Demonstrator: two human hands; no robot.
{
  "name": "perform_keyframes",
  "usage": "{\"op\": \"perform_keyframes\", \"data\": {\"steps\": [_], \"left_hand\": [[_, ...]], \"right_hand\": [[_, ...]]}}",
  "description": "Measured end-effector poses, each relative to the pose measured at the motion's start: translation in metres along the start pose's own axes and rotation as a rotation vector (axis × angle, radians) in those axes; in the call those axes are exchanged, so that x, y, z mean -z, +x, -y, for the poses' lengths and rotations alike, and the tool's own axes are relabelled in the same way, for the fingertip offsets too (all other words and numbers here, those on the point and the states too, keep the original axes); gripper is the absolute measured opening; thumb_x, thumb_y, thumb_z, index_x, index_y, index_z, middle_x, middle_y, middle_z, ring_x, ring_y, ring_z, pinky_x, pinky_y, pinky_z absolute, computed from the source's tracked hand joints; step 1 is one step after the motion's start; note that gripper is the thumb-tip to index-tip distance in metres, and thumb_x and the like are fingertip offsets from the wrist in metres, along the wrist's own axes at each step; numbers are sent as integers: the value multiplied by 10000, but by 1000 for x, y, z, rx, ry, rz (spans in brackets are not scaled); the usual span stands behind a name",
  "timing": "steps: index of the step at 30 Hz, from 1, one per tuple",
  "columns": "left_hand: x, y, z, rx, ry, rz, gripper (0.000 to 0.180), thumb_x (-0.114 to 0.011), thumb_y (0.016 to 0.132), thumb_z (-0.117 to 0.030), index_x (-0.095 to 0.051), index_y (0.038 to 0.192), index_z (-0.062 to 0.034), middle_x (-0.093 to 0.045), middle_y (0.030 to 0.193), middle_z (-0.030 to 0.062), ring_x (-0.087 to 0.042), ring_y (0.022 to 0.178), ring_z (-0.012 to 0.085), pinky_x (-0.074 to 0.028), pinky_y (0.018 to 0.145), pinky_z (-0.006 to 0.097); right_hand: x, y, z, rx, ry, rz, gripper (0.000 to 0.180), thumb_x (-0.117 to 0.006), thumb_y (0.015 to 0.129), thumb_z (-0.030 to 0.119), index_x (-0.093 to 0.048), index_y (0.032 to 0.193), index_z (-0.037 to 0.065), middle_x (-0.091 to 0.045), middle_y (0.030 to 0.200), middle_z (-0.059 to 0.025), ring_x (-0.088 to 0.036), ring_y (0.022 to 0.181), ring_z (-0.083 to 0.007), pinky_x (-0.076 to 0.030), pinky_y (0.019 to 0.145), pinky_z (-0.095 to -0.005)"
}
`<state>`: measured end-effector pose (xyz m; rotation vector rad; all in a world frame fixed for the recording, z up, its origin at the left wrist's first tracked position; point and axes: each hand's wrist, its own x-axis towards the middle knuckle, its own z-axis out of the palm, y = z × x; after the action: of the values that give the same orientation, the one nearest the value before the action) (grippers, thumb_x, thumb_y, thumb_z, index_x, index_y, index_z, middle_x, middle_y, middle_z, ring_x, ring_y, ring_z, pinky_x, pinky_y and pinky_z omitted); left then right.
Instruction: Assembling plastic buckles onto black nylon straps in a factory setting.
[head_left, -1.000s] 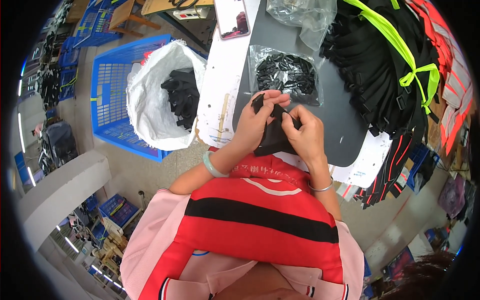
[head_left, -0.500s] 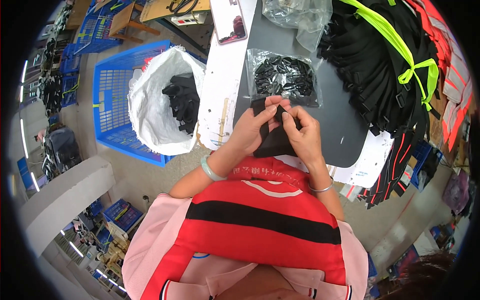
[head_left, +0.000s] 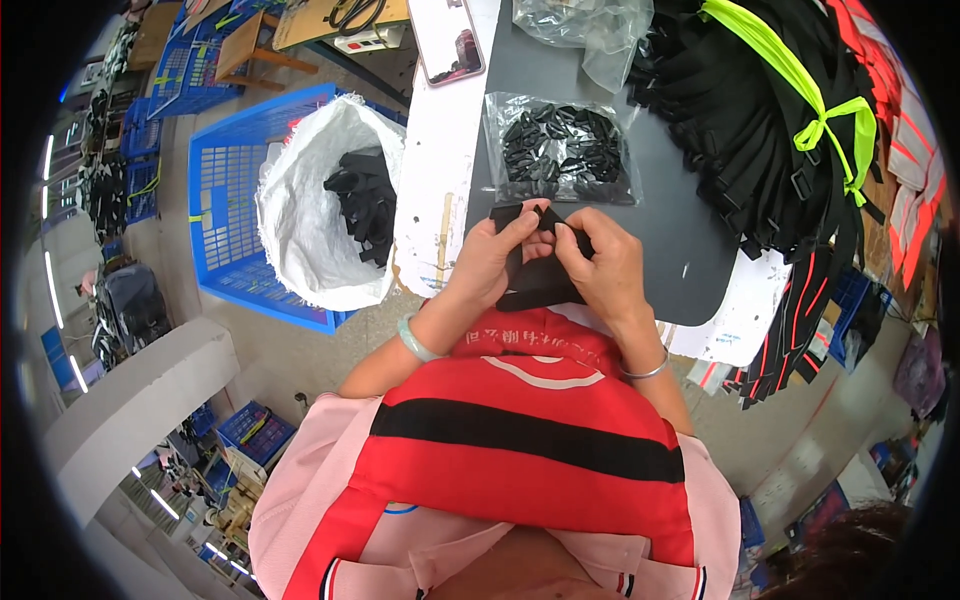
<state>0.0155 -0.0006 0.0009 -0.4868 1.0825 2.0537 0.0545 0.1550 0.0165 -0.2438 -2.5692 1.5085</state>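
So — L hand (head_left: 490,258) & R hand (head_left: 607,262) pinching blk strap (head_left: 543,280), nr clear bag (head_left: 560,190).

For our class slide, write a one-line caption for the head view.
The left hand and right hand hold a black strap near a clear bag of small black pieces.

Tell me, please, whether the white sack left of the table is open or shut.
The white sack is open: its mouth gapes, showing black pieces inside.
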Motion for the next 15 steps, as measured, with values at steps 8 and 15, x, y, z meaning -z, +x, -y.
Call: {"op": "perform_keyframes", "data": {"steps": [8,15], "left_hand": [[-2,-2,-6,-79,85,19,232,-613,872,-39,-600,1097,17,-644,964,84,-623,765,123,-518,716,227],[-2,-2,-12,-113,244,103,223,-617,861,-21,-594,1081,9,-642,973,87,-625,791,122,-523,729,237]], "right_hand": [[9,-1,6,2,-13,69,87,-627,796,90,-576,781,22,-570,672,-120,-556,552,-260,-439,519,-326],[14,1,6,-5,-11,126,77,-598,816,134,-576,821,60,-605,740,-130,-598,672,-362,-483,574,-422]]}}
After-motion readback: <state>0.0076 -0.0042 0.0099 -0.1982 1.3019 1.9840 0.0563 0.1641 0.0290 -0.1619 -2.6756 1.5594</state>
